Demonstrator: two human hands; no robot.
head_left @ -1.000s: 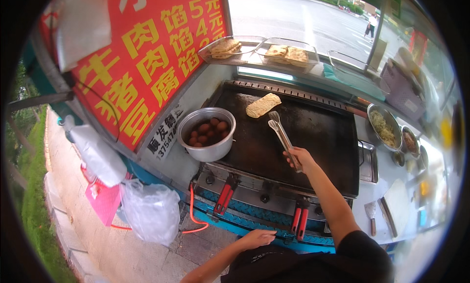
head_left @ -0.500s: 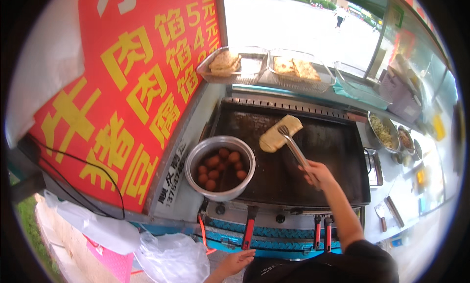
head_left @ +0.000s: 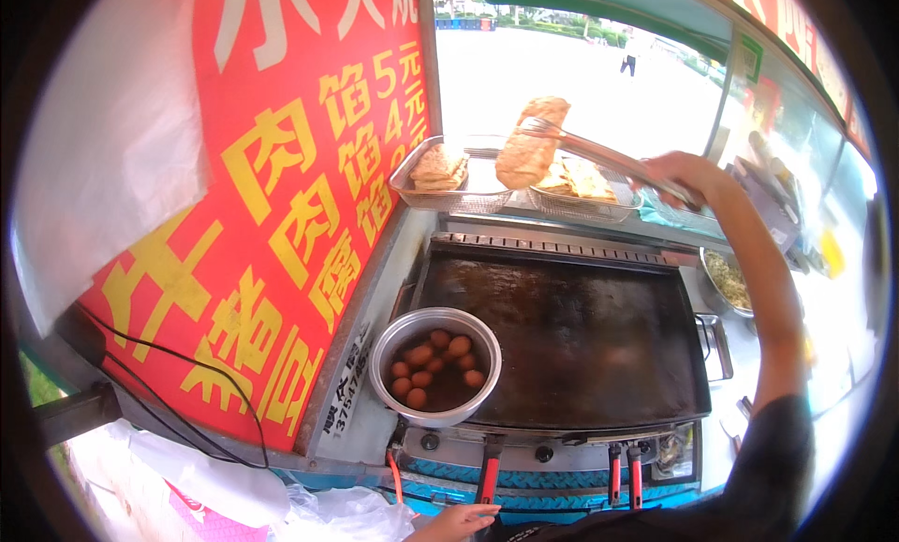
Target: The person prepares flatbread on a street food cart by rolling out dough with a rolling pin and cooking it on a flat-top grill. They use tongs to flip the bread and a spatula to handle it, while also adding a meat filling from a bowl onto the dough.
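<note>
Head view: a pot [head_left: 435, 319] of eggs [head_left: 421, 379] stands at the griddle's [head_left: 599, 326] front left corner; wire baskets [head_left: 454, 201] line its far side. The flatbread [head_left: 524, 163] is raised beyond the griddle, pinched at the tips of the tongs [head_left: 599, 151], left of my right hand [head_left: 688, 175]. That hand is closed around the tongs; my left hand [head_left: 456, 521], fingers loosely extended, sits before the griddle.

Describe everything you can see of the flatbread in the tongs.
The flatbread is one whole, oblong piece with rounded ends, pale golden with browner patches and a slightly uneven surface. It is held up on a slant, its upper end leaning right in the picture. The tips of the metal tongs, held in the right hand, lie across its upper half; its far side is hidden. It overlaps the right wire basket in view; whether it touches that basket cannot be told.
</note>
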